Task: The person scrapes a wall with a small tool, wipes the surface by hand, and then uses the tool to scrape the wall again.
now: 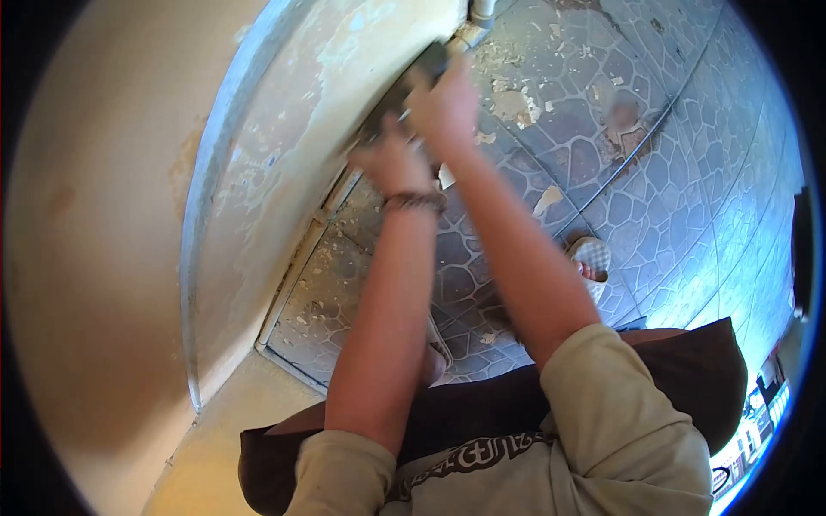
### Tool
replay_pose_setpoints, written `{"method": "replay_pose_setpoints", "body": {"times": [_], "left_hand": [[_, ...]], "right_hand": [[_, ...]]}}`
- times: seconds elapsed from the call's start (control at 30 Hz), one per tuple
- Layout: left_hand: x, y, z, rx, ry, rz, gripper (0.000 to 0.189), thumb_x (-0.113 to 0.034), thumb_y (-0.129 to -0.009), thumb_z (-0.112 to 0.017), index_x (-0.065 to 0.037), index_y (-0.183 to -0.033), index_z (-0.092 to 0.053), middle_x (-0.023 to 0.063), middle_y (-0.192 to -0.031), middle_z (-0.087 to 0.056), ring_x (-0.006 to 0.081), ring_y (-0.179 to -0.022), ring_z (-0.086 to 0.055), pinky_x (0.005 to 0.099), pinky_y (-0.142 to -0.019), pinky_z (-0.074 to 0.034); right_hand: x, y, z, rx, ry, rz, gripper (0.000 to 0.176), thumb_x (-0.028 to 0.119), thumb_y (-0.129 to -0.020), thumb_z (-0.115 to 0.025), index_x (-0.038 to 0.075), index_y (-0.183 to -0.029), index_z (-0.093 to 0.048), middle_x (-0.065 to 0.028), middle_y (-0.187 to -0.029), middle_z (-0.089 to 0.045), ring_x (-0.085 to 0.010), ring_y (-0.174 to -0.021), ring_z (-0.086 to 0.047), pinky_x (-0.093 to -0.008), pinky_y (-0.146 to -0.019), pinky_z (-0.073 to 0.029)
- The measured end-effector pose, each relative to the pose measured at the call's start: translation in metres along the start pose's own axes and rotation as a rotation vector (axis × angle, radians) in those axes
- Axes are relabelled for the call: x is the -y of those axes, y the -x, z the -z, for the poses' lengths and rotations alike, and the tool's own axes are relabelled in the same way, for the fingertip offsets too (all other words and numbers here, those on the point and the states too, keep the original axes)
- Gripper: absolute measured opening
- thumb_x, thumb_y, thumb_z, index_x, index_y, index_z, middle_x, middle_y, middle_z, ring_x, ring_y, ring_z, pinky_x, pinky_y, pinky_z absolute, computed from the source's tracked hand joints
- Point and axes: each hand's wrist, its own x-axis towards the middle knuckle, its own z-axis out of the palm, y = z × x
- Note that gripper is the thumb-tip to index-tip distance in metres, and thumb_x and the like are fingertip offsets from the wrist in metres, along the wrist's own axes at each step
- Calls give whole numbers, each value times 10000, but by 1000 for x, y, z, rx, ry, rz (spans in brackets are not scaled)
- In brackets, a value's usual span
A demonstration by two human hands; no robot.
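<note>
Both hands are at the foot of a peeling wall (292,129), blurred by motion. My left hand (397,162), with a dark bracelet at the wrist, is bent around the near part of a dark, long object (430,62) lying along the wall base. Farther up, my right hand (443,107) has its fingers wrapped on the same object near its far end. What the object is cannot be made out. Pale paint flakes (514,107) lie on the stone-patterned floor beside the hands.
A pipe (320,217) runs along the wall base and meets a white vertical pipe (483,10) at the top. A checkered shoe (590,256) stands on the floor (619,206). Bright light falls at the right.
</note>
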Motion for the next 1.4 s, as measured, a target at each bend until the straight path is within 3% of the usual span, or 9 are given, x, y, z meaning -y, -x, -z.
{"method": "replay_pose_setpoints", "body": {"times": [0.17,0.33,0.53,0.6,0.67,0.83,0.97,1.17,1.4], "left_hand": [[-3,-14,-4,-259,-210,-157,576,-24,-880,-604,81,-1347,-283,300,-1298,-486,326,-1198,-537,448,-988,-445],[-14,-46,105,106,-909,-312,572,-89,-905,-594,48,-1365,-281,295,-1318,-476,320,-1208,-518,448,-1012,-425],[2,-1,-20,15,-15,-202,596,-133,-902,-592,104,-1308,-226,289,-1223,-527,324,-1121,-562,440,-1018,-418],[-16,-7,-20,-75,-398,98,583,-226,-947,-509,103,-1333,-223,269,-1232,-558,337,-1105,-587,428,-1019,-409],[-44,-17,37,174,-1863,-297,457,-382,-956,-437,-12,-1199,-556,185,-1176,-645,324,-1098,-623,426,-909,-473],[-38,-36,124,-28,-2164,-404,417,-423,-938,-513,-76,-1125,-648,131,-1078,-705,274,-1009,-678,394,-801,-531],[-5,-18,48,102,-849,-128,475,-392,-979,-410,-49,-1297,-497,145,-1340,-525,279,-1145,-571,399,-992,-407],[-58,15,56,174,-1802,-253,388,-236,-975,-509,-15,-1293,-482,179,-1283,-540,292,-1113,-567,458,-968,-433],[-27,-7,104,-81,-16,-189,289,-175,-970,-553,13,-1182,-498,142,-1135,-601,247,-1008,-601,384,-839,-496]], "right_hand": [[0,15,-15,-2,55,35,503,37,-796,-611,-16,-1215,-338,-332,-886,-618,-522,-838,-607,-537,-775,-498],[-12,89,-48,200,-67,-18,565,27,-820,-591,16,-1317,-323,-351,-1060,-579,-523,-1010,-560,-542,-900,-441],[4,-18,6,16,127,49,579,155,-782,-703,-26,-1257,-427,-308,-1082,-624,-437,-992,-637,-478,-836,-527],[8,4,-3,-18,86,20,594,131,-788,-675,-35,-1277,-380,-325,-1052,-616,-480,-967,-618,-483,-848,-516],[-6,47,-32,49,92,56,492,49,-799,-611,-52,-1204,-351,-342,-934,-603,-529,-881,-587,-541,-818,-472],[-16,92,-54,263,-99,-98,575,-9,-772,-615,-40,-1260,-312,-332,-944,-593,-521,-921,-581,-537,-850,-455],[0,32,-13,72,51,-38,475,67,-770,-640,-49,-1155,-387,-318,-941,-623,-477,-909,-619,-508,-829,-502],[3,71,-40,190,71,-77,594,50,-771,-638,-57,-1245,-297,-342,-1001,-580,-509,-940,-589,-549,-842,-474],[-21,101,-58,154,-111,-13,627,72,-804,-654,10,-1336,-328,-295,-1169,-517,-435,-1049,-572,-459,-905,-464]]}}
